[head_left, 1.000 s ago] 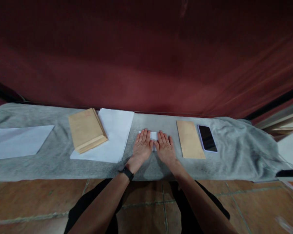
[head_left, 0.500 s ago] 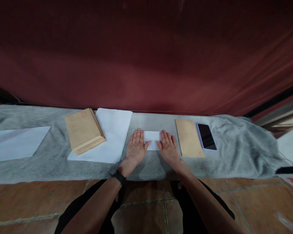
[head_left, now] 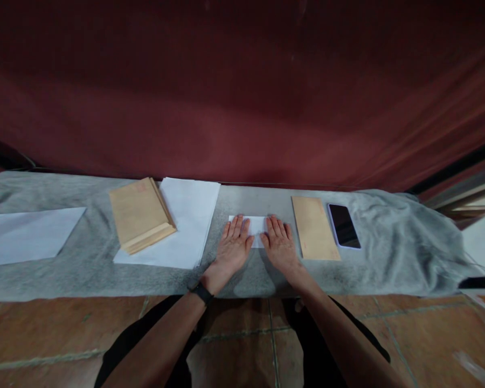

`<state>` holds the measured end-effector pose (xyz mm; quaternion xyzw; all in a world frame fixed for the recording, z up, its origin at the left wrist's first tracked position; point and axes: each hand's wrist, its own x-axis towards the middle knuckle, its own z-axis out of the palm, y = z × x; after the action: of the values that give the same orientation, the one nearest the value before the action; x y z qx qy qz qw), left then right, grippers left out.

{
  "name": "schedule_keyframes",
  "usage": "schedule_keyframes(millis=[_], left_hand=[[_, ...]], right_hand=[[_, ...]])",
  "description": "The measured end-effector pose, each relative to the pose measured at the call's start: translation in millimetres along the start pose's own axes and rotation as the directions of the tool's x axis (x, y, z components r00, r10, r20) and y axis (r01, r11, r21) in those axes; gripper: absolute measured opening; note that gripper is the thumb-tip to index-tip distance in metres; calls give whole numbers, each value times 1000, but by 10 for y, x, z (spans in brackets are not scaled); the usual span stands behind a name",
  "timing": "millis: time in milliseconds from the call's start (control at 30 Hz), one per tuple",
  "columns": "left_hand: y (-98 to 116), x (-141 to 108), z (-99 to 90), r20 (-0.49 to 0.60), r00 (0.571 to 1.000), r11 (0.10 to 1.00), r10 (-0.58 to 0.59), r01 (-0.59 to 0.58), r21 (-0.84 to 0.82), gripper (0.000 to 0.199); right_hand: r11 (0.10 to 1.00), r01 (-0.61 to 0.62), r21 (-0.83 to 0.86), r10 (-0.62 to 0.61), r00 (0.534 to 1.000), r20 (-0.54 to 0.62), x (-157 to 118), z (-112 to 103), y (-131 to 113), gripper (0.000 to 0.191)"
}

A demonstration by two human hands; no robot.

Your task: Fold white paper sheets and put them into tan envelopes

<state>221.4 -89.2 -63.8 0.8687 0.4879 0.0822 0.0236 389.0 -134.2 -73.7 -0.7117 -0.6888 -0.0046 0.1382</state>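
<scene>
A small folded white paper [head_left: 257, 225] lies on the grey cloth in the middle. My left hand [head_left: 233, 245] rests palm down on its left part, fingers stretched out, with a corner of the paper showing beyond the fingertips. On the right part lies my right hand [head_left: 279, 243], also flat with its fingers spread. The thumbs point toward each other, apart, with white paper between them. Both palms hide the ends of the paper.
Brown envelopes [head_left: 141, 215] sit on a stack of white sheets [head_left: 192, 221] at left. Another white sheet [head_left: 28, 234] is farther left. One brown envelope [head_left: 315, 229] and a phone [head_left: 344, 226] lie right. A red cloth [head_left: 242, 118] hangs behind.
My left hand has slid to the right over the paper, closer to my right hand, baring the paper's left corner. My right hand stays almost where it was.
</scene>
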Motion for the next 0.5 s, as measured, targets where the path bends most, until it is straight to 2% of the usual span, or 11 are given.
schedule_keyframes(millis=[167, 300, 500], left_hand=[[-17, -13, -11, 18, 999, 1000, 27, -27, -1, 55], [-23, -18, -3, 24, 1000, 1000, 19, -19, 12, 56], [-60, -4, 27, 9, 999, 999, -38, 38, 26, 60]], right_hand=[[985, 168, 44, -170, 984, 47, -4, -23, -102, 54], [988, 149, 42, -152, 985, 80, -12, -11, -115, 54], [993, 120, 15, -121, 991, 53, -30, -5, -57, 56]])
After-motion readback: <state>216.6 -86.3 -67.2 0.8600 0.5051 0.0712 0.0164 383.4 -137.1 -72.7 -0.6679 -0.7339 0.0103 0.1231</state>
